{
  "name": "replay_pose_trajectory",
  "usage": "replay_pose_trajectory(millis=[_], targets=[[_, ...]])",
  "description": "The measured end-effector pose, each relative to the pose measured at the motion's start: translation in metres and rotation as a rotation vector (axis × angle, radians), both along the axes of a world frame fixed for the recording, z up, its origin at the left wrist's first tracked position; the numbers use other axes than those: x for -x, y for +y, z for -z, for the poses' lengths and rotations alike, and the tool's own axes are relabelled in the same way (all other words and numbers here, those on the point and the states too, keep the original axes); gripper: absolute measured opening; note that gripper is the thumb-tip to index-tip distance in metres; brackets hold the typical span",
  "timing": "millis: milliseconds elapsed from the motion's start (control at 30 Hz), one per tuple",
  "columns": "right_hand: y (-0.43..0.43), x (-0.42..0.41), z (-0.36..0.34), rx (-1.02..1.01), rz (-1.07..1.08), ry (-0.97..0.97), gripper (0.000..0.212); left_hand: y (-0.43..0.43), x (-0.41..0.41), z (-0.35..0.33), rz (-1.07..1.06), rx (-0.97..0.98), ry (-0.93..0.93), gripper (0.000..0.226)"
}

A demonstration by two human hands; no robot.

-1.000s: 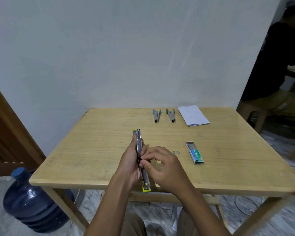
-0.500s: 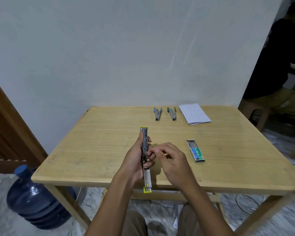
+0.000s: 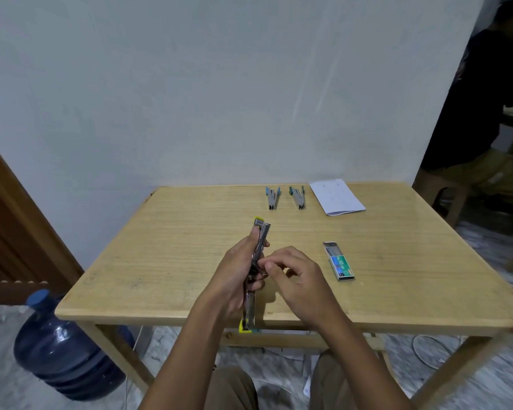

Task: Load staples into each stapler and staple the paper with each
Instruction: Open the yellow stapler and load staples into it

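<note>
My left hand [image 3: 234, 276] grips a yellow-ended metal stapler [image 3: 259, 241], swung fully open lengthwise over the table's near edge. The fingertips of my right hand [image 3: 296, 279] are pinched at the stapler's middle; whether they hold staples I cannot tell. An open staple box [image 3: 338, 261] with a green-blue label lies to the right of my hands. Two blue-ended staplers [image 3: 272, 198] [image 3: 298, 198] lie side by side at the table's far edge. Next to them on the right lies a white sheet of paper [image 3: 336, 196].
The wooden table [image 3: 160, 261] stands against a white wall. A blue water jug [image 3: 62, 344] sits on the floor at the left. A person in dark clothes sits at the right [image 3: 486, 113] beside a stool [image 3: 444, 187].
The stapler has been lifted slightly further from me and tilted. My right hand's fingertips have stayed pinched at its middle. The view has shifted a little.
</note>
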State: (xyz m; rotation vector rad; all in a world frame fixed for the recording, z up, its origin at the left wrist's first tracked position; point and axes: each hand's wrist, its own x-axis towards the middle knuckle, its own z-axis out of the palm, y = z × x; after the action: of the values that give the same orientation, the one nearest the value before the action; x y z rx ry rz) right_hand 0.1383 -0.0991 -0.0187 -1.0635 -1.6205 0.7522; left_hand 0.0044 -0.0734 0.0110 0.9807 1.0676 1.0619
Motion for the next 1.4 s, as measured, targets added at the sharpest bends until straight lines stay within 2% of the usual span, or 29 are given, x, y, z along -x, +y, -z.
replay_pose_trajectory(millis=[167,300,367,400,467,533,567,667,767,800,833,933,967,1033,1133,1200,1300,1400], targets=[[0.0,0.004,0.002,0.112,0.012,-0.001,0.014,0.007,0.004,-0.012,0.027,-0.027,0.183,0.042],[0.001,0.012,0.009,0.03,0.014,-0.061,0.011,0.015,0.004,-0.017,0.009,-0.078,0.343,0.046],[0.0,0.017,0.009,0.109,0.076,0.028,0.01,0.018,0.003,-0.021,0.007,-0.116,0.44,0.047],[0.0,0.019,0.006,0.206,0.117,0.169,0.012,0.019,0.002,-0.024,0.013,-0.144,0.496,0.045],[0.004,0.022,-0.001,0.465,0.132,0.685,0.016,0.023,-0.001,-0.031,0.033,-0.233,0.666,0.04],[0.007,0.026,-0.011,0.691,0.054,1.207,0.024,0.029,-0.006,-0.038,0.079,-0.354,0.945,0.036],[0.009,0.028,-0.016,0.767,0.023,1.384,0.029,0.031,-0.01,-0.041,0.123,-0.404,1.104,0.034],[0.014,0.037,-0.02,0.842,-0.019,1.732,0.035,0.034,-0.022,-0.049,0.218,-0.524,1.456,0.036],[0.02,0.045,-0.02,0.862,0.027,1.817,0.034,0.036,-0.025,-0.049,0.255,-0.652,1.615,0.041],[0.02,0.045,-0.02,0.859,0.042,1.805,0.034,0.037,-0.025,-0.048,0.299,-0.646,1.615,0.041],[0.02,0.045,-0.021,0.847,0.044,1.795,0.034,0.038,-0.024,-0.046,0.314,-0.604,1.527,0.04],[0.014,0.041,-0.023,0.778,0.031,1.684,0.029,0.044,-0.014,-0.047,0.161,-0.346,0.901,0.041],[0.011,0.04,-0.021,0.725,0.06,1.564,0.027,0.046,-0.01,-0.048,0.107,-0.259,0.724,0.044],[0.006,0.036,-0.012,0.522,0.152,1.163,0.022,0.046,-0.001,-0.049,0.117,-0.1,0.517,0.048],[-0.004,0.025,-0.002,0.129,0.188,0.457,0.024,0.042,0.005,-0.045,0.214,0.021,0.428,0.052],[-0.006,0.019,0.004,-0.01,0.153,0.13,0.027,0.041,0.007,-0.042,0.229,0.083,0.415,0.053],[-0.006,0.015,0.005,-0.066,0.173,-0.199,0.039,0.041,0.008,-0.037,0.255,0.121,0.428,0.051],[-0.003,0.012,0.001,-0.093,0.21,-0.381,0.04,0.042,0.006,-0.035,0.281,0.146,0.43,0.046]])
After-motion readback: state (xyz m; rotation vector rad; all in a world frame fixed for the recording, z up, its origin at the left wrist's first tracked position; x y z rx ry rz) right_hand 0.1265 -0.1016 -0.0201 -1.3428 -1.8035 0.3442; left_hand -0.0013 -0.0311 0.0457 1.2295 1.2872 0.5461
